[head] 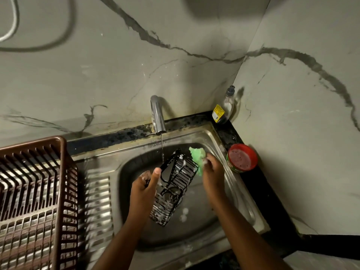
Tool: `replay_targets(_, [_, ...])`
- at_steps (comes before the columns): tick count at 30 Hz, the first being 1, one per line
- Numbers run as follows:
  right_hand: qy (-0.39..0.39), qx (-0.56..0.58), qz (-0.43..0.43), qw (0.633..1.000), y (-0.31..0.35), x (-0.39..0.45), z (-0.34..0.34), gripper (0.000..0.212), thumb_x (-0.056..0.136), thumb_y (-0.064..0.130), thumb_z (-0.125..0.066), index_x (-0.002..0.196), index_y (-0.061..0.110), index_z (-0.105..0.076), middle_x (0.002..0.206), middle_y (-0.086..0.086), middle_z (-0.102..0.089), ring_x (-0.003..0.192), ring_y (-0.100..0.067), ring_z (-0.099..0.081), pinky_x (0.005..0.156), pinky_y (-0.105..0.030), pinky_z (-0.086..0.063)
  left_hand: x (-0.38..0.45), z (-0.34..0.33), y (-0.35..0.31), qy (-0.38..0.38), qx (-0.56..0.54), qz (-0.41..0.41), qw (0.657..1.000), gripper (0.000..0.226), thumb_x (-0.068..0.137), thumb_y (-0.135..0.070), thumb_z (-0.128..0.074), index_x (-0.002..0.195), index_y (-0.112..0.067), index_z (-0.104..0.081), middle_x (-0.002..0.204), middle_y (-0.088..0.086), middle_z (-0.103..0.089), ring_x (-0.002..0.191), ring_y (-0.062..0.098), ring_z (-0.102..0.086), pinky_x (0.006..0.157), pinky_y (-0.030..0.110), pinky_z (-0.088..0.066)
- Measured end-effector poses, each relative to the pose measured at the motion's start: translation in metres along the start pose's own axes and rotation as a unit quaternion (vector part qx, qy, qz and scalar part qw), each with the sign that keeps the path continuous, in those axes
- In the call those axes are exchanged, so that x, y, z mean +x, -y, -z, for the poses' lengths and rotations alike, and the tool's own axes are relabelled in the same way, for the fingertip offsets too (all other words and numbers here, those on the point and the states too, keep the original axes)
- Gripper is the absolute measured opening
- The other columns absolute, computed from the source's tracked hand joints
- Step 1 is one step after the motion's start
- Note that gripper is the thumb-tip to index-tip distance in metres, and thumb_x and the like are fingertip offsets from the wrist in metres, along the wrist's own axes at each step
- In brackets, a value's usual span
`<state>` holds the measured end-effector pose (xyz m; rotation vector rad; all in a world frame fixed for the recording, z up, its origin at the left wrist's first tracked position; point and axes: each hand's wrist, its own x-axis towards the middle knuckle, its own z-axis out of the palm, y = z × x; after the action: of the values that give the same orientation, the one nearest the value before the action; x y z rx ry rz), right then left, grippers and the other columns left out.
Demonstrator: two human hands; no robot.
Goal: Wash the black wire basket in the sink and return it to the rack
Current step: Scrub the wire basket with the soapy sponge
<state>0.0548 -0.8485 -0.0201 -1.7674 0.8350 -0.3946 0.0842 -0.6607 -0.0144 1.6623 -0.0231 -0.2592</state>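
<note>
The black wire basket [174, 185] hangs tilted over the steel sink [231, 184], streaked with white suds. My left hand [145, 187] grips its left rim, thumb up. My right hand [212, 173] holds a green scrubber [197, 155] against the basket's upper right side. A thin stream of water falls from the chrome tap [157, 115] onto the basket's top end. The brown plastic rack [37, 201] stands to the left on the drainboard.
A dish soap bottle [224, 108] stands in the back corner of the dark counter. A red-lidded green tub [241, 158] sits on the counter right of the sink. Marble-patterned walls close in behind and to the right. Foam blobs lie in the sink basin.
</note>
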Motion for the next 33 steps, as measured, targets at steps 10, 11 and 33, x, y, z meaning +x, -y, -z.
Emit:
replay_targets(10, [0.195,-0.181,0.447,0.854,0.032,-0.080,-0.032,0.046,0.091,-0.004,-0.040,0.130,0.007,-0.063,0.136,-0.008,-0.061,0.135,-0.018,-0.051,0.112,-0.030,-0.041,0.001,0.004,-0.012,-0.037,-0.058,0.017,0.997,0.066,0.098,-0.057,-0.029,0.071,-0.005,-0.059,0.064,0.013,-0.056,0.059,0.021,-0.053,0.056,0.027,-0.042])
replay_targets(11, [0.197,-0.183,0.471,0.840,0.033,-0.077,-0.032,0.043,0.095,-0.002,-0.038,0.129,0.005,-0.064,0.135,-0.009,-0.062,0.133,-0.020,-0.052,0.111,-0.032,-0.043,0.002,0.005,-0.010,-0.037,-0.057,0.016,0.998,0.067,0.098,-0.058,-0.028,0.070,-0.005,-0.059,0.064,0.014,-0.057,0.060,0.023,-0.053,0.058,0.029,-0.041])
replay_targets(33, [0.161,-0.295,0.274,0.901,0.037,0.024,-0.008,0.042,0.076,-0.016,-0.061,0.112,0.003,-0.074,0.112,-0.016,-0.073,0.106,-0.026,-0.069,0.096,-0.015,-0.042,-0.007,0.001,-0.015,-0.027,-0.052,0.055,0.997,0.081,0.090,-0.060,-0.041,0.092,0.021,-0.054,0.062,0.015,-0.048,0.043,0.011,-0.044,0.040,0.019,-0.038])
